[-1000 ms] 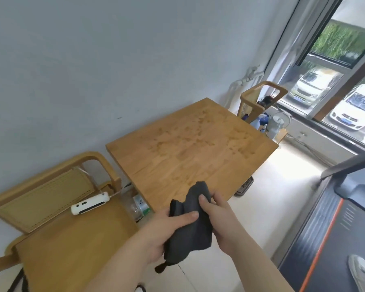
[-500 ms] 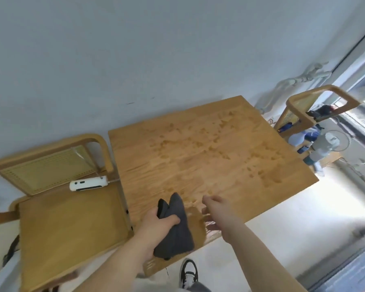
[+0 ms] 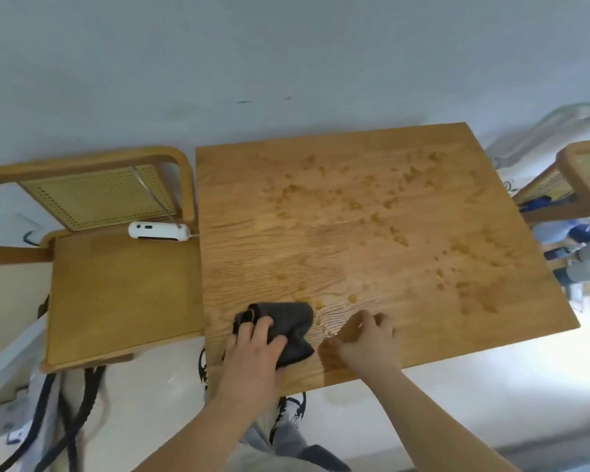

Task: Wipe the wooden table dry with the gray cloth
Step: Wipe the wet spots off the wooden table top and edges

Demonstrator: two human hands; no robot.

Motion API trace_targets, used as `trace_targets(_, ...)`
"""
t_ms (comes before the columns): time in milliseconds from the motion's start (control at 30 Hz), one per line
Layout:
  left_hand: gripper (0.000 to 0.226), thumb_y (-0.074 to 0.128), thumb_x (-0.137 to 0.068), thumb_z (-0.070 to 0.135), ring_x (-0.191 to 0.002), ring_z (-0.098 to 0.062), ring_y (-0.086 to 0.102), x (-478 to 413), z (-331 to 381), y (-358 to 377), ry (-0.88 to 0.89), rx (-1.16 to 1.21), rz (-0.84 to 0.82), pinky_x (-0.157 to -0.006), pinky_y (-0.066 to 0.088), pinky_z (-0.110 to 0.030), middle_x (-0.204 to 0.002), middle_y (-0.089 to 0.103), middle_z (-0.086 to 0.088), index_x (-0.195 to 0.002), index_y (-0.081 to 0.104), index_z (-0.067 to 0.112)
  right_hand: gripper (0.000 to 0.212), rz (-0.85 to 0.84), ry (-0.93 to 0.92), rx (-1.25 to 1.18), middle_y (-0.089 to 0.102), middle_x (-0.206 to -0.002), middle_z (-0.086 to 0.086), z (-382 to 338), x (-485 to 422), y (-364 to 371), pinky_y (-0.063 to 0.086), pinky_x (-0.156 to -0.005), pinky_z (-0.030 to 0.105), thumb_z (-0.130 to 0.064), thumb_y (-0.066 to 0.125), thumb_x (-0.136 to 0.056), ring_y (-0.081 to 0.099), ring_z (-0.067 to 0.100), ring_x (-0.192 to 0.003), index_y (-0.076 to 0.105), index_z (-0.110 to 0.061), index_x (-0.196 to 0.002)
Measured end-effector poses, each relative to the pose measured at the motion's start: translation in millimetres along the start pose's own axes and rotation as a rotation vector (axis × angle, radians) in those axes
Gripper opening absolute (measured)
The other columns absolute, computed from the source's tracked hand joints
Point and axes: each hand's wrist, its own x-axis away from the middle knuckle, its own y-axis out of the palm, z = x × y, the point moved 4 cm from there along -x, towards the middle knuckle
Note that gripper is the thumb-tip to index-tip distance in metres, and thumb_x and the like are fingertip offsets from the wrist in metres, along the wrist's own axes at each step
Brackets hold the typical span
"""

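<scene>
- The gray cloth lies bunched on the wooden tabletop, close to the near edge and towards its left side.
- The left hand rests on top of the cloth. Its fingers are curled over the folds and grip them, pressing the fabric down against the wood.
- Part of the cloth sticks out beyond the hand, both on the far side and on the right.
- The right hand sits just beside the cloth, to its right, and is apart from it. Its fingers are loosely bent and hold nothing, and the tips touch the tabletop.
- Water drops and damp patches are scattered over the middle and right of the tabletop. A shiny wet film lies between the cloth and the right hand.
- A wooden chair with a cane back stands against the left side of the table. A white device lies at the back of its seat, touching the backrest.
- A second cane-backed chair shows at the right edge, with blurred blue and white things under it.
- A shoe shows on the pale floor below the near edge.
- A plain wall rises behind the table.
</scene>
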Motion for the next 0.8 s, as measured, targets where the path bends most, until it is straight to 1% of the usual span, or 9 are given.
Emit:
trace_targets(67, 0.032, 0.077, -0.078, 0.05, -0.125, -0.033, 0.044, -1, -8, 4, 0.01, -0.044, 0.034, -0.099, 0.043, -0.056, -0.143, 0.05, -0.003, -0.106, 0.069, 0.037, 0.114, -0.097, -0.044, 0.064, 0.019, -0.156, 0.009, 5, -1, 1, 0.032, -0.116, 0.046, -0.07, 0.079, -0.063, 0.016, 0.038, -0.146, 0.026, -0.024, -0.153)
trace_targets(167, 0.036, 0.078, -0.08, 0.051, -0.125, -0.036, 0.046, -8, -29, 3, 0.02, -0.059, 0.082, -0.095, 0.045, -0.06, -0.146, 0.052, -0.006, -0.114, 0.068, 0.041, 0.133, -0.166, -0.09, 0.154, 0.008, -0.159, 0.004, 17, -1, -2, 0.041, -0.113, 0.047, -0.061, 0.091, -0.054, 0.01, 0.036, -0.147, 0.012, -0.031, -0.157)
trace_targets(300, 0.045, 0.061, -0.095, 0.049, -0.123, -0.036, 0.042, -22, -29, -8, -0.215, 0.101, 0.204, -0.091, 0.051, -0.048, -0.142, 0.052, -0.007, -0.138, 0.055, 0.037, 0.125, -0.072, -0.129, 0.286, 0.009, -0.162, -0.002, 22, 2, -6, 0.052, -0.101, 0.043, -0.054, 0.089, -0.068, 0.014, 0.03, -0.147, 0.005, -0.039, -0.16)
trace_targets(367, 0.063, 0.048, -0.101, 0.052, -0.122, -0.032, 0.04, -26, -1, -13, -0.349, 0.097, 0.194, -0.092, 0.049, -0.039, -0.14, 0.049, -0.006, -0.159, 0.028, 0.035, 0.119, -0.032, -0.142, 0.314, 0.014, -0.161, -0.001, 19, 3, -6, 0.053, -0.097, 0.041, -0.052, 0.088, -0.073, 0.019, 0.03, -0.145, 0.007, -0.038, -0.16)
trace_targets(467, 0.075, 0.036, -0.105, 0.054, -0.125, -0.03, 0.036, -28, 53, -3, -0.065, -0.041, -0.003, -0.096, 0.051, -0.039, -0.144, 0.039, -0.007, -0.163, -0.004, 0.027, 0.116, 0.027, -0.164, 0.348, 0.018, -0.159, 0.001, 17, 5, -8, 0.052, -0.096, 0.039, -0.048, 0.087, -0.075, 0.022, 0.03, -0.142, 0.009, -0.035, -0.16)
trace_targets(533, 0.074, 0.036, -0.105, 0.056, -0.133, -0.03, 0.031, -26, 64, 0, 0.183, -0.115, -0.172, -0.099, 0.05, -0.043, -0.15, 0.034, -0.009, -0.163, -0.001, 0.027, 0.112, 0.055, -0.183, 0.368, 0.018, -0.159, 0.003, 17, 7, -7, 0.052, -0.099, 0.041, -0.045, 0.085, -0.077, 0.021, 0.032, -0.143, 0.01, -0.035, -0.159)
trace_targets(600, 0.073, 0.036, -0.104, 0.058, -0.135, -0.029, 0.034, -37, 46, -7, 0.285, -0.203, -0.2, -0.101, 0.048, -0.046, -0.15, 0.035, -0.009, -0.162, 0.004, 0.029, 0.114, 0.061, -0.183, 0.351, 0.012, -0.161, 0.004, 21, 6, -6, 0.048, -0.106, 0.05, -0.051, 0.085, -0.074, 0.013, 0.034, -0.148, 0.008, -0.039, -0.158)
trace_targets(700, 0.07, 0.036, -0.103, 0.058, -0.126, -0.025, 0.04, -67, 8, -23, 0.012, -0.141, -0.134, -0.096, 0.05, -0.042, -0.142, 0.039, -0.008, -0.161, 0.009, 0.03, 0.12, 0.024, -0.165, 0.296, -0.002, -0.167, 0.003, 25, 3, -6, 0.043, -0.112, 0.057, -0.057, 0.086, -0.072, -0.002, 0.035, -0.154, 0.005, -0.046, -0.159)
trace_targets(800, 0.068, 0.035, -0.105, 0.055, -0.121, -0.027, 0.038, -71, 18, -24, -0.282, 0.014, -0.014, -0.094, 0.049, -0.04, -0.136, 0.038, -0.011, -0.162, 0.012, 0.026, 0.12, 0.03, -0.159, 0.281, -0.003, -0.168, 0.004, 27, 4, -6, 0.043, -0.112, 0.056, -0.057, 0.088, -0.07, -0.003, 0.035, -0.154, 0.007, -0.047, -0.159)
